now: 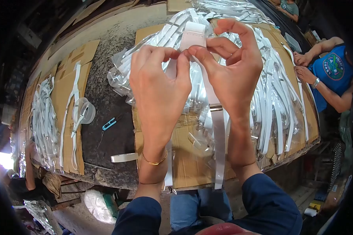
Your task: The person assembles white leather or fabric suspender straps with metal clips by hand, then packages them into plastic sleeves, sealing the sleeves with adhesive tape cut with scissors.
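Observation:
Held up in front of me is a white strap [219, 147], a flat band with a metal slide buckle [215, 107] partway down. My left hand [157, 82] pinches it between thumb and fingertips near its wide stitched piece [193, 35]. From the other side, my right hand [235, 68] pinches the same spot, its index finger raised and curled. The two thumbs almost meet. Both ends of the strap hang toward my lap. Beneath my hands lies a large pile of similar white straps [268, 113], many with metal parts and clear plastic around them.
Flattened cardboard [188, 170] covers part of the dark table. To the left lie small blue thread snips [109, 124], a clear plastic tub [83, 111], a short white band roll [124, 157] and another strap pile [44, 121]. A co-worker in blue [333, 70] works at the right.

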Demonstrator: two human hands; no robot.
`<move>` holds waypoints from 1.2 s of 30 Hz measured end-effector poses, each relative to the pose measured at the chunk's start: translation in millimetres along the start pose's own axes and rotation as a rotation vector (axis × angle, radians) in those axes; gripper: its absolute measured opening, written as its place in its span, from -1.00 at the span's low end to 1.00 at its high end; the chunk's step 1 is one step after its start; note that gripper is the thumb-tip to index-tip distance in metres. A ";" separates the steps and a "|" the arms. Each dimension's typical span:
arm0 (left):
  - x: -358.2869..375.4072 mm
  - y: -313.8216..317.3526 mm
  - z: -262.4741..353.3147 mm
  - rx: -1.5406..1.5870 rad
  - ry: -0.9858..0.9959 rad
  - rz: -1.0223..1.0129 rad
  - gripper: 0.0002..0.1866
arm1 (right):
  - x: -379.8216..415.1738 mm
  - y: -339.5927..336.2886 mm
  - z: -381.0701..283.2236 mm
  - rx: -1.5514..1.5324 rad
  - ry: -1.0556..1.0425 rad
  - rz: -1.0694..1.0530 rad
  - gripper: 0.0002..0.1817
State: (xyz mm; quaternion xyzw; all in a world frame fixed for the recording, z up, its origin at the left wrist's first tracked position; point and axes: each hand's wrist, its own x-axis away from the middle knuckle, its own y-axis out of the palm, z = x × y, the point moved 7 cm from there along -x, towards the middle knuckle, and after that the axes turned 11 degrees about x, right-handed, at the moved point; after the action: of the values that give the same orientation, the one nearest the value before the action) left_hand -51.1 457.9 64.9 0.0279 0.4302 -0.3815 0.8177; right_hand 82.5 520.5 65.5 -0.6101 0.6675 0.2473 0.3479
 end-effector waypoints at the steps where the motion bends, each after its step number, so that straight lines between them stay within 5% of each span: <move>1: 0.1 0.8 -3.3 -0.004 -0.050 -0.028 -0.84 | 0.5 0.8 -1.4 0.008 -0.013 0.006 -0.44; 18: -2.2 3.3 -10.4 -0.020 -0.007 -0.005 -0.88 | 3.2 13.1 6.7 -0.041 0.038 -0.106 -0.47; 23: 0.2 10.4 0.1 0.023 0.103 -0.012 -0.89 | -0.6 2.8 -5.4 0.317 -0.225 -0.105 -0.42; 26: -0.7 10.6 4.3 0.098 0.104 -0.033 -0.89 | -3.5 -2.6 5.4 0.112 -0.035 -0.102 -0.40; 31: -0.3 20.2 -18.6 0.548 -0.159 -0.301 -0.86 | -10.2 -16.2 11.8 0.019 0.036 -0.161 -0.38; 36: -1.9 14.8 -22.3 0.741 -0.301 -0.267 -0.76 | -9.6 -15.6 15.8 -0.103 0.110 -0.245 -0.39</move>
State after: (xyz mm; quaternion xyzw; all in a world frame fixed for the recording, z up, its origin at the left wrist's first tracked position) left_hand -57.4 477.8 48.1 0.2080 0.1395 -0.6129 0.7494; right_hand 100.6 536.5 64.2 -0.7166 0.5925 0.2033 0.3067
